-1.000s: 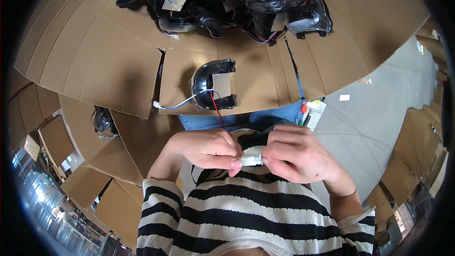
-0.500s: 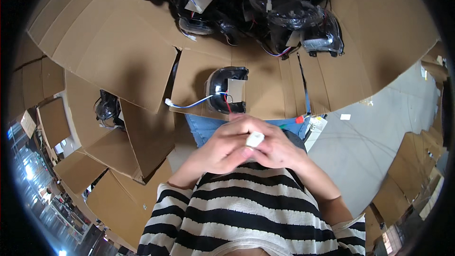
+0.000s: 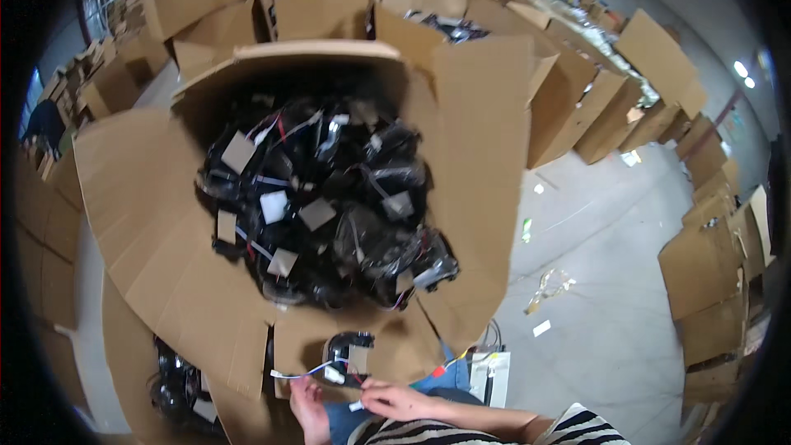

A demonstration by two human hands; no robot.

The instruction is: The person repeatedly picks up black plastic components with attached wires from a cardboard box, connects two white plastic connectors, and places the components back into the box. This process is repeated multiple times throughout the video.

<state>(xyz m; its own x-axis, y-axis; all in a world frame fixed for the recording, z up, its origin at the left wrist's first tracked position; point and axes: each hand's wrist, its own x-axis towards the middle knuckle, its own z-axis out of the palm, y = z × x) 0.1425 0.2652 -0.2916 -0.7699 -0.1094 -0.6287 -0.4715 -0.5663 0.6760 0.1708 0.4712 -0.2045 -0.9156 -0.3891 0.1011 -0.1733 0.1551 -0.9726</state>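
A black lamp unit [image 3: 337, 348], looking like a vehicle headlight, lies on a cardboard flap in front of me. A grey square pad [image 3: 359, 359] sits on it, and a blue-and-white wire [image 3: 311, 373] runs left to a small plug. Another white connector [image 3: 334, 374] rests against the lamp's near side. My left hand [image 3: 308, 409], fingers extended and apart, is just below the wire; whether it touches is unclear. My right hand [image 3: 397, 401] is curled at the lamp's near edge, fingers closed on the red wire. A white plug [image 3: 355, 405] shows beside it.
Beyond the flap, a big open cardboard box [image 3: 470, 173] holds a heap of black lamps [image 3: 321, 214] with wires and pads. More lamps [image 3: 173, 387] lie in a box at lower left. A red connector [image 3: 438, 371] hangs at the flap's right edge. Scraps litter the grey floor [image 3: 593, 280].
The view has tilted up, bringing the large box and the room into sight. My hands, earlier together around a white connector, have parted, the left toward the wire's plug end.
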